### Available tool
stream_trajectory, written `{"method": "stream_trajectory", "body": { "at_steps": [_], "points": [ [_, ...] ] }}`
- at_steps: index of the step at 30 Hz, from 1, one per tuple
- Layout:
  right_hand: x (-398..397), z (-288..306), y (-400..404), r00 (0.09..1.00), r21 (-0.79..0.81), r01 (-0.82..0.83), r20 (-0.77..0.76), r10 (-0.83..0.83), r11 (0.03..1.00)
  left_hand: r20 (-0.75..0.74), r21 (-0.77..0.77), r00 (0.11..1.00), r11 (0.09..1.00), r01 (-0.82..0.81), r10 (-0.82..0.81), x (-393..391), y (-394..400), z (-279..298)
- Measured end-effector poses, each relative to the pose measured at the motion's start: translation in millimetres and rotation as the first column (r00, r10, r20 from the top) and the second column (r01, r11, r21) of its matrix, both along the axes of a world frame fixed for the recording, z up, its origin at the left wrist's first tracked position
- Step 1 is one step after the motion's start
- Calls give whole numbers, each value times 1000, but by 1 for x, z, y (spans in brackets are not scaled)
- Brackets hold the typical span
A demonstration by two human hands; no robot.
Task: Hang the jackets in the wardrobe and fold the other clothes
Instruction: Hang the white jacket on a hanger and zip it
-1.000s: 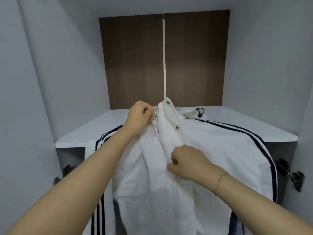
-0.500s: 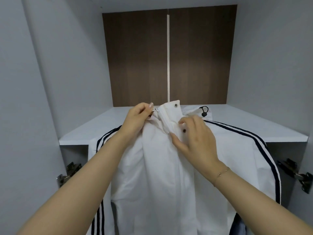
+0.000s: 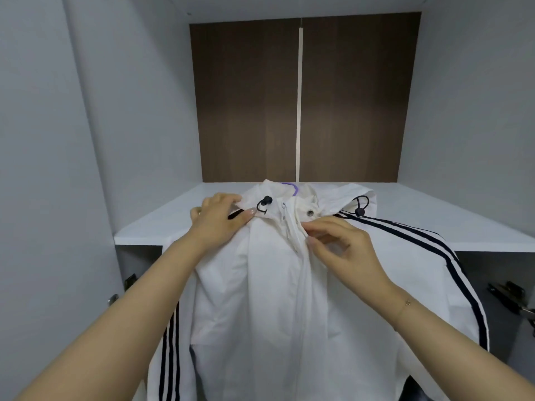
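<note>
A white jacket (image 3: 269, 308) with black triple stripes on its sleeves hangs in front of me inside the wardrobe. A bit of purple hanger (image 3: 292, 187) shows above its collar. My left hand (image 3: 217, 219) grips the jacket's left shoulder beside a black cord stopper (image 3: 265, 202). My right hand (image 3: 340, 241) pinches the front edge of the jacket by the white zip, just below a metal snap (image 3: 310, 212). The rail is hidden.
A white shelf (image 3: 150, 227) runs across behind the collar, with a dark wood back panel (image 3: 249, 105) above it. Grey side walls close in left and right. Metal door hinges sit at the left (image 3: 128, 282) and right (image 3: 512, 293).
The collar has been spread open, so both cord stoppers and the hanger show. My left hand slid out to the left shoulder; my right hand dropped slightly to the zip edge.
</note>
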State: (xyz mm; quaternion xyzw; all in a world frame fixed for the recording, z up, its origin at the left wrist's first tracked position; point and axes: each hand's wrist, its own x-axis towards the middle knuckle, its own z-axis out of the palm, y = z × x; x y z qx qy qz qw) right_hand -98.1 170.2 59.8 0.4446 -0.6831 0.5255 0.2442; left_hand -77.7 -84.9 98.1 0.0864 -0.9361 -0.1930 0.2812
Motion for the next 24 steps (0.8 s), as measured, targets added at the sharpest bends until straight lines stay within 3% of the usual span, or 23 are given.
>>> {"method": "stream_trajectory", "body": {
  "at_steps": [3,6,10,11,13,15,17,20,24],
  "points": [
    [4,8,7,997,152,15,-75,-4,988,122,-3,990,998,68,-67,-5,1,-4],
    [8,24,15,984,212,112,-158,-80,971,41,6,993,994,109,-109,4,4,-8],
    [14,52,25,919,-42,333,-210,-335,942,-128,102,961,961,259,-245,29,14,-15],
    [13,61,27,896,-44,405,-179,-406,913,-154,76,953,959,273,-259,36,19,-18],
    [10,74,32,874,122,484,-102,-474,866,-203,1,939,959,285,-279,52,31,-27],
    [16,76,33,934,253,317,86,-348,914,-225,-30,913,939,342,-340,67,44,-36],
    [30,67,31,948,152,85,291,-126,985,-187,-14,894,911,413,-408,82,56,-45],
    [48,43,44,939,23,50,340,-55,998,-127,83,872,871,484,-472,95,65,-72],
    [71,-4,67,866,295,-180,500,9,938,52,260,855,833,487,-516,109,73,-143]
  ]
}}
